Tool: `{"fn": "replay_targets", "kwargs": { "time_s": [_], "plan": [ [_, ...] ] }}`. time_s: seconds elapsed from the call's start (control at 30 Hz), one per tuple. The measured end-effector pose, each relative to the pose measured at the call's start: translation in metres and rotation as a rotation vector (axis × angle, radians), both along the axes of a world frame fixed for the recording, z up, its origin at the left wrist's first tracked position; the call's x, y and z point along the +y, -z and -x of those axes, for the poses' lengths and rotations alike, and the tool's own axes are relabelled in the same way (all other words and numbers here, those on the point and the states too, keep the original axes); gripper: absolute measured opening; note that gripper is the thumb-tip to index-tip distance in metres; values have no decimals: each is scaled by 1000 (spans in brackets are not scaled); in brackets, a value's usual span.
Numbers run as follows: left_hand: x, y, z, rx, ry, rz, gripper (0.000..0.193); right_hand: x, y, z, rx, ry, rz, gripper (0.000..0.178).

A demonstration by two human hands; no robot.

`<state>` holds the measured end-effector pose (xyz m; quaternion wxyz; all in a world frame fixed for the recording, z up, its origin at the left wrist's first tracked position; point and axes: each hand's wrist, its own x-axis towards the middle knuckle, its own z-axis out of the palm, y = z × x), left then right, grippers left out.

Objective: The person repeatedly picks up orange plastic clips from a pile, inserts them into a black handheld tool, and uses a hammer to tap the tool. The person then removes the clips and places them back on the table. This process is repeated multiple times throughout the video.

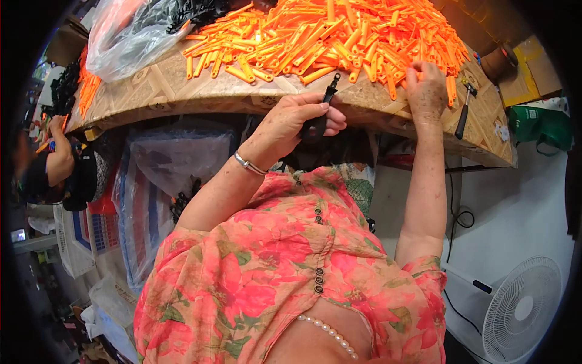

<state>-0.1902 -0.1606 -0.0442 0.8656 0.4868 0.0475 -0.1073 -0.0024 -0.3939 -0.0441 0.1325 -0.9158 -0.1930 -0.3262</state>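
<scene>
Left hand [303, 118]: raised in front of the near edge of the surface [254, 100], a metal bangle [250, 164] on its wrist. The grip is closed on a slim black part [329, 92], pinched between thumb and fingers. The part is tilted, its narrow end with a small ring pointing up toward the heap and its broader end lying below the thumb, partly covered by the hand.

Right hand [427, 88]: at the near right edge of a large heap of orange pieces [364, 42], fingers bent down among them. Whether this grip has taken hold of a piece cannot be determined, as the fingertips are largely hidden.

The orange pieces are long, flat and narrow, many with a hole near one end; they lie in disorder across the far side of the surface, with several loose ones at the near fringe.

To the right of the right hand, a small hammer [464, 115] with a black handle lies on the surface, head away from the person. Beyond it is a brown spool [498, 62]. A clear plastic bag [130, 51] rests at the left of the heap. A co-worker's hand [59, 148] appears at far left. A white fan [522, 308] stands at lower right.
</scene>
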Motion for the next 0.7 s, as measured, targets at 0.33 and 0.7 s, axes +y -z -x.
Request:
{"fn": "replay_targets", "kwargs": {
  "time_s": [0.33,0.7],
  "plan": [
    [-1,-1,6,-71,221,-245,27,6,2,132,399,-473,-557,23],
    [-7,4,7,-248,389,-458,28,4,1,162,546,-632,-752,11]
  ]
}}
